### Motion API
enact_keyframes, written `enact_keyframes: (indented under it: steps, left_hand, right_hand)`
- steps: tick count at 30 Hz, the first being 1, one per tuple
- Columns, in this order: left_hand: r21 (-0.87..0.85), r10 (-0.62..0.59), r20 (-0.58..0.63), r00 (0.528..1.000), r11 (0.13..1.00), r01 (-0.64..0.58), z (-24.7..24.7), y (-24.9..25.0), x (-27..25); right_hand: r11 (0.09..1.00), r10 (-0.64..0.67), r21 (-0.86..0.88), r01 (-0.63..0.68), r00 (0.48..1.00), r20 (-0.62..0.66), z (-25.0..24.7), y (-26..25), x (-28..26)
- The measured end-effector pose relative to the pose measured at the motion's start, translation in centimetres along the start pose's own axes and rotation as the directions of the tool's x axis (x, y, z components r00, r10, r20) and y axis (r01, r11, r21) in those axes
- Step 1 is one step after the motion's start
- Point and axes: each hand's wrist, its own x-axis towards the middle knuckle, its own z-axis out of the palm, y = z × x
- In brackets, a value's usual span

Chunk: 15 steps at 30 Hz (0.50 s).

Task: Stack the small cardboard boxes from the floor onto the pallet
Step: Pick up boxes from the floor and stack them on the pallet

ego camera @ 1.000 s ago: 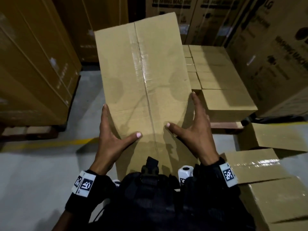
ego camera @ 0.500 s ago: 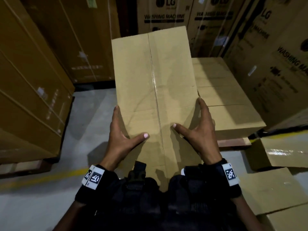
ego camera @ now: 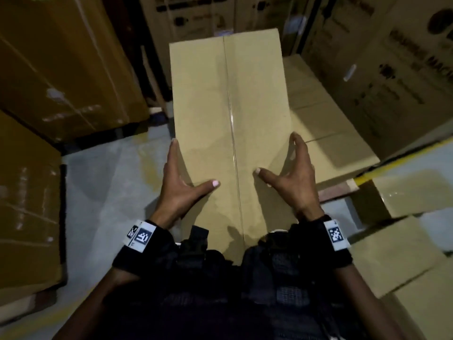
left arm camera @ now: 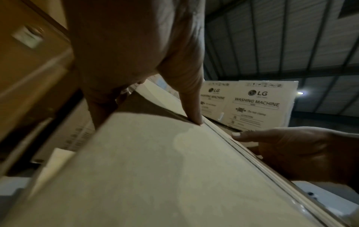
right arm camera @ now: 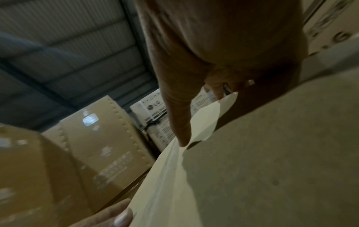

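The box [ego camera: 230, 119] is carried by both hands, left hand [ego camera: 182, 185] and right hand [ego camera: 291, 182], fingers spread wide along its sides (thumbs on top), above the floor just left of the pallet stack [ego camera: 326, 133]; level lowering, edges squared, is advised.

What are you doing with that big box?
A person is carrying a cardboard box with both hands, the left hand on its left side and the right hand on its right, thumbs on top. It is held up in the air, not yet set down. Ahead to the right is a pallet with a stack of boxes on it. More boxes wait on the floor at the right.
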Motion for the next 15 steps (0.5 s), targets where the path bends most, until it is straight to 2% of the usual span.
enact_keyframes:
  steps: [3,5,8,11,13,15]
  left_hand:
    - [0.001,0.007,0.145,0.989,1.000,-0.008,0.8,0.3,4.8]
    - [0.028,0.036,0.290,0.956,0.999,-0.046,1.3,0.0,8.3]
    - [0.090,0.073,0.470,0.879,0.987,-0.130,1.5,-0.9,13.8]
    - [0.083,0.087,0.607,0.790,0.982,-0.172,1.0,-1.4,18.3]
    - [0.116,0.067,0.662,0.746,0.975,-0.191,0.7,-2.0,20.0]
    - [0.167,0.028,0.717,0.697,0.963,-0.210,0.6,-3.0,21.1]
  right_hand:
    - [0.994,0.098,0.049,-0.094,0.989,-0.106,0.9,1.0,1.2]
    - [0.982,0.175,0.111,-0.154,0.961,-0.214,2.3,1.7,1.5]
    - [0.938,0.322,0.238,-0.252,0.887,-0.331,4.7,1.0,1.9]
    - [0.904,0.417,0.299,-0.306,0.788,-0.453,7.7,0.0,1.8]
    - [0.865,0.487,0.383,-0.325,0.730,-0.480,10.1,-0.4,1.4]
    - [0.798,0.585,0.485,-0.357,0.650,-0.484,12.6,0.0,0.9]
